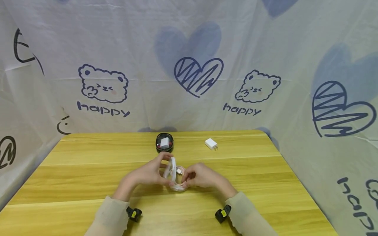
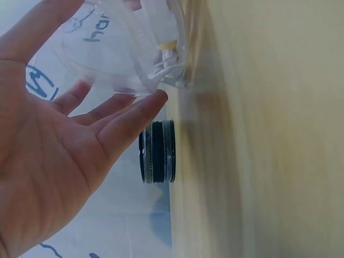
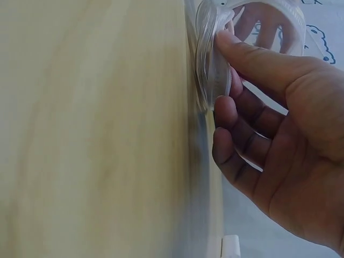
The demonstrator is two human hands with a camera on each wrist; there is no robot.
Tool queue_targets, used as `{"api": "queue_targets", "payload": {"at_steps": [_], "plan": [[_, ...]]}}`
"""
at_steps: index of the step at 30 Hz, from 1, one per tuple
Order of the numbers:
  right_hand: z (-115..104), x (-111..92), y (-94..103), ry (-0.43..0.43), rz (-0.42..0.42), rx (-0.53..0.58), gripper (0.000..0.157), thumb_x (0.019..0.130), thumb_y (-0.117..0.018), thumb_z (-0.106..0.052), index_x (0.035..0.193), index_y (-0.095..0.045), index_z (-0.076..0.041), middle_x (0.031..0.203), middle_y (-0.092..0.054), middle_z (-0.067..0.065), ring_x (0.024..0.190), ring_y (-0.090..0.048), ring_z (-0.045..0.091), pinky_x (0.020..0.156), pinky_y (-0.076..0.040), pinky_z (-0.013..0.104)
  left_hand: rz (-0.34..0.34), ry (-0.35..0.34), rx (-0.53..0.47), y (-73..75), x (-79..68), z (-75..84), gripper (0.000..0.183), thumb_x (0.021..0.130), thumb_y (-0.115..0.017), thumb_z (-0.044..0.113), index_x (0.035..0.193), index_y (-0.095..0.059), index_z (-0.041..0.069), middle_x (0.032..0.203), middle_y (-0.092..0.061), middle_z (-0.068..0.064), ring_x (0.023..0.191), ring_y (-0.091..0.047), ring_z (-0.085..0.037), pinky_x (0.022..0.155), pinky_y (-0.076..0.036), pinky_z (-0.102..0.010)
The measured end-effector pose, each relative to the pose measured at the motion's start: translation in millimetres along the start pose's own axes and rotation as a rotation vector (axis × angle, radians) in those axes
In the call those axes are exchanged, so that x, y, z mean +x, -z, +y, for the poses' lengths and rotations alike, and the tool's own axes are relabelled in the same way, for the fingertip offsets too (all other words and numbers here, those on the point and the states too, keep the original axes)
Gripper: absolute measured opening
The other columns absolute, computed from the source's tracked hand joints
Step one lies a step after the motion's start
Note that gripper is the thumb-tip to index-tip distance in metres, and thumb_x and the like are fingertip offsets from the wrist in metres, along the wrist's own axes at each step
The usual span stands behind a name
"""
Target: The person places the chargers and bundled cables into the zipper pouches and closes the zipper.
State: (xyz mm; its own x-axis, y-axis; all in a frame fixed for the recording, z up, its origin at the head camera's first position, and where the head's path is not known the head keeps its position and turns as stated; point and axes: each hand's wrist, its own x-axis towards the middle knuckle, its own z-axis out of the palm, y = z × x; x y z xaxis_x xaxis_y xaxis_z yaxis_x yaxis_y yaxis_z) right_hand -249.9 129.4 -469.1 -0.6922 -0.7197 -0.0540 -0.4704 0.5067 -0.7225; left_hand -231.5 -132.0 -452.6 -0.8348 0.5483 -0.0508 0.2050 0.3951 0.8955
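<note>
A round clear case (image 1: 173,168) stands hinged open on the table, its lid upright. My left hand (image 1: 152,172) holds that lid, fingers at the top and thumb low near the hinge; the left wrist view shows its clear wall (image 2: 115,70) within the fingers. Coiled in the lower half lies a pale charging cable (image 1: 180,168) with a white connector. My right hand (image 1: 202,176) pinches at the coil with thumb and index finger. In the right wrist view the thumb and index finger lie at the inner side of the case (image 3: 207,64); the exact contact is partly hidden.
Behind the left hand sits a rounded black case (image 1: 160,150) with a white block visible in it. A white charger plug (image 1: 211,143) lies at the back right, prongs outward. The wooden table (image 1: 251,183) ends at a printed cloth (image 1: 141,95).
</note>
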Motion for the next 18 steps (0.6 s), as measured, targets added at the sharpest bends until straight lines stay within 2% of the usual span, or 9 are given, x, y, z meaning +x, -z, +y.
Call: {"api": "queue_targets", "payload": {"at_steps": [5, 10, 14, 18], "plan": [[0, 0, 1.5, 0.015, -0.019, -0.007, 0.004, 0.090, -0.083, -0.017, 0.093, -0.084, -0.014, 0.085, -0.073, -0.011, 0.075, -0.062, 0.000, 0.068, -0.053, 0.020, -0.023, 0.002, -0.033, 4.6, -2.8, 2.0, 0.095, 0.080, -0.089, 0.009, 0.152, -0.027, 0.006, 0.156, -0.035, -0.025, 0.141, -0.044, -0.050, 0.112, -0.045, -0.057], [-1, 0, 1.2, 0.045, -0.037, -0.038, 0.004, 0.090, -0.082, -0.014, 0.093, -0.084, -0.011, 0.090, -0.072, -0.008, 0.079, -0.060, -0.001, 0.070, -0.052, 0.020, -0.033, 0.009, -0.073, 4.8, -2.7, 3.1, 0.080, 0.088, -0.082, 0.009, 0.147, -0.028, 0.000, 0.152, -0.038, -0.026, 0.140, -0.044, -0.050, 0.111, -0.046, -0.055], [-1, 0, -0.3, 0.055, -0.033, -0.063, 0.004, 0.089, -0.083, -0.013, 0.091, -0.083, -0.009, 0.092, -0.071, -0.007, 0.081, -0.058, -0.001, 0.073, -0.052, 0.020, -0.014, 0.040, -0.007, -1.7, -0.7, 7.4, 0.078, 0.088, -0.085, 0.023, 0.143, -0.036, -0.001, 0.149, -0.043, -0.022, 0.138, -0.048, -0.046, 0.107, -0.050, -0.053], [-1, -2, -1.9, 0.052, -0.021, -0.074, 0.004, 0.090, -0.082, -0.012, 0.091, -0.082, -0.008, 0.092, -0.069, -0.007, 0.079, -0.057, 0.000, 0.071, -0.052, 0.020, 0.021, 0.021, 0.122, -11.8, 2.2, 12.8, 0.097, 0.082, -0.091, 0.033, 0.152, -0.034, 0.000, 0.153, -0.042, -0.023, 0.139, -0.047, -0.043, 0.110, -0.047, -0.056]]}}
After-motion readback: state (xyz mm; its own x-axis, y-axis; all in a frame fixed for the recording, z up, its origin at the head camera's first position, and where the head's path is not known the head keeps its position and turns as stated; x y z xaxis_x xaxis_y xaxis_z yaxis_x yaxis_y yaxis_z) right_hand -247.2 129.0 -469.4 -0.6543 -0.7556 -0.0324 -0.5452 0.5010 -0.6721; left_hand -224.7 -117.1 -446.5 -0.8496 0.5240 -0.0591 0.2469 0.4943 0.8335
